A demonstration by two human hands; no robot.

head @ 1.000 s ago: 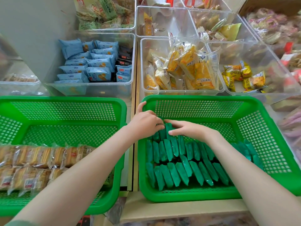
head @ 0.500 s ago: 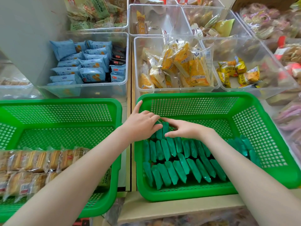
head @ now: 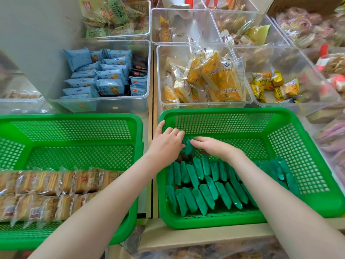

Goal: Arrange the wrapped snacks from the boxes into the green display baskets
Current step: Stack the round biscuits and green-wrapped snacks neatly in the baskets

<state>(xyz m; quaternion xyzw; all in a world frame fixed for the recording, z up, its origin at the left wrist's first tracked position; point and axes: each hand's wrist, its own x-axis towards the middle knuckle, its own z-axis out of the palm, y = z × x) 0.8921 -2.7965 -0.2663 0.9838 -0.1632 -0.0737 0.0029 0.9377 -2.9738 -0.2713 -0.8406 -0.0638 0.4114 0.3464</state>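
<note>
The right green basket (head: 306,146) holds rows of teal-green wrapped snacks (head: 207,186), with a few more by its right wall (head: 280,171). Behind the far row stands a small upright bunch of the same snacks (head: 188,146), and both hands meet on it. My left hand (head: 166,144) curls its fingers over the bunch from the left, thumb raised toward the basket's rim. My right hand (head: 214,148) lays fairly straight fingers against the bunch from the right. The left green basket (head: 74,131) holds two rows of clear-wrapped brown biscuits (head: 48,191) in its near half.
Clear bins stand behind the baskets: blue packets (head: 100,75), yellow cake packets (head: 209,77), small yellow packets (head: 270,85). More bagged snacks lie at the far right (head: 328,62). A narrow gap (head: 151,165) separates the two baskets. The shelf edge (head: 205,234) runs in front.
Both hands have stayed together on the bunch at the back of the green rows, shifting only slightly toward the far wall. The camera has tilted a little.
</note>
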